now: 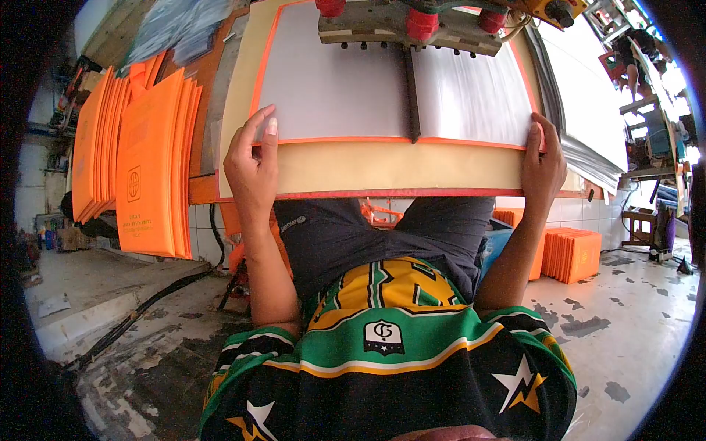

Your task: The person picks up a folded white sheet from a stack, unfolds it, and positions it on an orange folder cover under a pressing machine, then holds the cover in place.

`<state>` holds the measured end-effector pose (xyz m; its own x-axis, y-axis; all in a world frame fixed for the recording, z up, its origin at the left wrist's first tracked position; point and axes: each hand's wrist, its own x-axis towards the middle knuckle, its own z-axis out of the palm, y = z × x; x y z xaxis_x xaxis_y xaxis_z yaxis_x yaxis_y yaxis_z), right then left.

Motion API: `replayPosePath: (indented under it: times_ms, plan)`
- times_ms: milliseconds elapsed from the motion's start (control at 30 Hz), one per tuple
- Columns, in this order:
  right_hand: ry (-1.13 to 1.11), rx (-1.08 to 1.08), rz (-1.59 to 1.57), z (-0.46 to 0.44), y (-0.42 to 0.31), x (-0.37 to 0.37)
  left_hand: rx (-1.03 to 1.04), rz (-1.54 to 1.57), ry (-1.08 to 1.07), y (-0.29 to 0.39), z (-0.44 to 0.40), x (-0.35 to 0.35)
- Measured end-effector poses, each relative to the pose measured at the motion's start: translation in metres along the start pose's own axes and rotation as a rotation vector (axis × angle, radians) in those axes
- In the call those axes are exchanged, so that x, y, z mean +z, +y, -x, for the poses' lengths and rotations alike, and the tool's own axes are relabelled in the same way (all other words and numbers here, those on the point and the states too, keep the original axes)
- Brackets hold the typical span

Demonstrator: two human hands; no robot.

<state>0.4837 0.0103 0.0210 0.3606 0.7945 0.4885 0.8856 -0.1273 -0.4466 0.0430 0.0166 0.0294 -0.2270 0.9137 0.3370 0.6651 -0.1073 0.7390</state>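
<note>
An orange-edged folder cover (346, 140) lies flat before me with translucent plastic sheets (331, 81) over it. Along its middle runs a dark narrow bar (413, 95). My left hand (254, 158) grips the near left corner, thumb on top and index finger along the edge. At the near right corner my right hand (543, 158) holds the same cover, its other fingers partly hidden. Beneath is a tan board (353, 173) with a red front edge. Over the far part of the cover hangs a metal machine head (375, 29) with red-wrapped fittings.
Stacks of orange folders (158, 169) stand at the left, beside clear plastic sheets (180, 29). White sheets (588, 103) lie at the right. More orange folders (572, 255) sit on the floor. A black cable (140, 316) crosses the floor at left.
</note>
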Motion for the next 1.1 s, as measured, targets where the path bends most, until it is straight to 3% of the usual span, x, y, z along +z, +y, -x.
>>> replayPosePath:
  times_ms: [1100]
  plan:
    - [-0.02,0.029,0.007,0.0002,-0.0001,-0.0009,0.055,-0.017,0.039,-0.0035,-0.0004,0.0025]
